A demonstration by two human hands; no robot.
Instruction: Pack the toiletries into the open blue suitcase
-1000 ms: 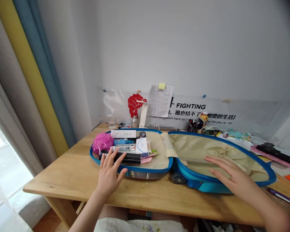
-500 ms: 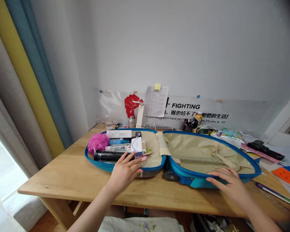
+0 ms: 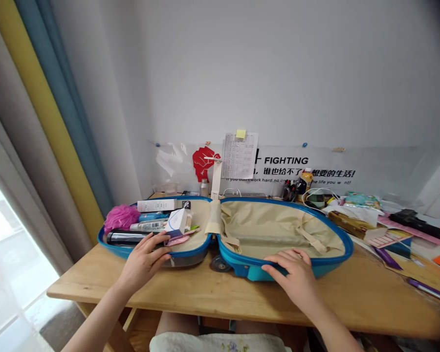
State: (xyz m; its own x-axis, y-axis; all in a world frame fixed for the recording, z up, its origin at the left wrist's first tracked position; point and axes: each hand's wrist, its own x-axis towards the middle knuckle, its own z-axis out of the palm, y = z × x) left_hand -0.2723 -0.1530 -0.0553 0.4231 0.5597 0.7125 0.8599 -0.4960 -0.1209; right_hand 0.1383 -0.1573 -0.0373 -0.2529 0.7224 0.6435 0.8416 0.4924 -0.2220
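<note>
Grip state: neither hand is clenched; the left hand (image 3: 143, 261) lies open, palm down, fingers spread across the near rim of the left half of a blue suitcase (image 3: 348, 247); the right hand (image 3: 291, 271) curves its fingers over the near rim of the right half, and whether it clamps or only rests there cannot be told. Both arms reach forward from the near side, wrists low, one hand on each half, which steadies the open case.

The suitcase lies open and flat on a wooden desk (image 3: 242, 298), its halves joined by a beige strap (image 3: 214, 217); a wheel (image 3: 220, 263) shows at the near side. Packed in the left half, laid lengthwise to fit the curved shell, are a black tube (image 3: 126, 238), a white carton (image 3: 157, 205), a white box (image 3: 178, 222) and a pink bath puff (image 3: 121, 218); the left fingers lie just beside the black tube. The right half shows beige lining (image 3: 264, 230) and crossed straps (image 3: 310, 239).

Farther right on the desk lie papers (image 3: 385, 238) and a purple pen (image 3: 430, 291); a poster (image 3: 286, 160) hangs on the far wall.
</note>
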